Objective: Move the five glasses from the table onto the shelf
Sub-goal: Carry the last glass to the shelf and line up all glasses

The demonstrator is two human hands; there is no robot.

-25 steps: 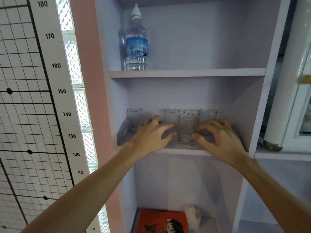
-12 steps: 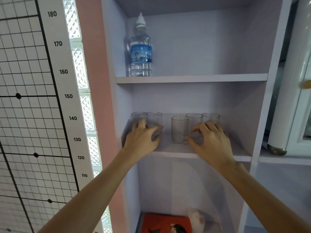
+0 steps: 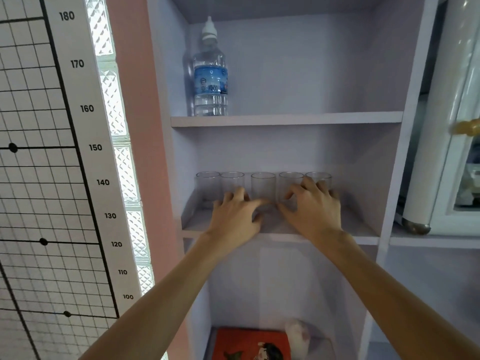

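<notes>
Several clear glasses stand upright in a row at the back of the middle shelf (image 3: 363,231), from the leftmost glass (image 3: 207,183) through the middle glass (image 3: 263,185) to the rightmost glass (image 3: 319,178). My left hand (image 3: 235,219) rests low in front of the second and middle glasses, fingers spread, fingertips at their bases. My right hand (image 3: 313,211) lies spread against the two right-hand glasses and hides their lower parts. Neither hand wraps around a glass.
A water bottle (image 3: 211,81) stands at the left of the shelf above. A red printed item (image 3: 249,344) and a white object (image 3: 298,336) lie on the lower shelf. A white fridge (image 3: 441,152) stands to the right, a height chart (image 3: 85,152) on the left wall.
The glasses, earlier bunched with one in front, now stand in one even row at the back. Both hands have come together near the middle of the shelf.
</notes>
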